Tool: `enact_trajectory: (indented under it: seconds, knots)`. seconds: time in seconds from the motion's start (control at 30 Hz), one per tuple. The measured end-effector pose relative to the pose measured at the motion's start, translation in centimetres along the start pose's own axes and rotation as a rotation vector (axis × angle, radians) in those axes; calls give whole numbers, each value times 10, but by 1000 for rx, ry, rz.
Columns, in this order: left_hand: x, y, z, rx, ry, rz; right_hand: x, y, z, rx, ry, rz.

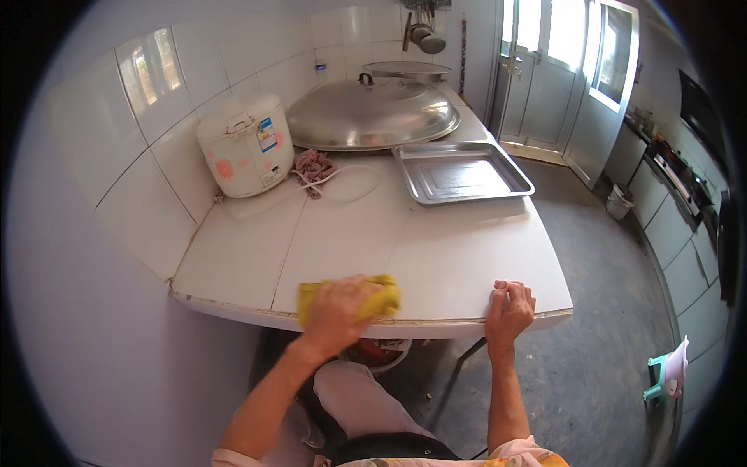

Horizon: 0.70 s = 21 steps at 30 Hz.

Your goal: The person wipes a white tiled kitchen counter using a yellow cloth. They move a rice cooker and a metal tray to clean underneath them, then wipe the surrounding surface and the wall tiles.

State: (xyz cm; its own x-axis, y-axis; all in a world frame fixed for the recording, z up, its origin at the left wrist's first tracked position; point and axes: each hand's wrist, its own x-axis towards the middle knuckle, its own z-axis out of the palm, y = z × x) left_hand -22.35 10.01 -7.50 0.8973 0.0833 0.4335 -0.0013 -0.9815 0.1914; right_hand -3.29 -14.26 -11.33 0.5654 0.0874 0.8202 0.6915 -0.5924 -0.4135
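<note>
My left hand (343, 306) presses a folded yellow cloth (382, 295) on the white tiled counter (344, 245), close to its front edge. That hand is slightly blurred. Farther right, my right hand (510, 312) rests at the same edge with its fingers curled over the top. Whether anything lies under those fingers is hidden, but no object shows in them. Beyond the hands, a shallow rectangular metal tray (449, 175) stands at the counter's right side.
A flowered rice cooker (245, 149) stands by the left wall, beside a crumpled pinkish rag (315, 169) and a white cord (356, 167). Behind is a large domed metal lid (373, 114). A bucket (388, 361) sits below the counter. A small plastic chair (668, 373) stands on the right.
</note>
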Motion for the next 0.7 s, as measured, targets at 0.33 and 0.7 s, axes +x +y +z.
enact_trajectory:
  seconds: [0.33,0.7]
  knots:
    - [12,-93,5,208,107,-396,-2,1,4,49,72,-8]
    - [125,76,95,-61,-58,-7,1,-2,-2,119,76,-5]
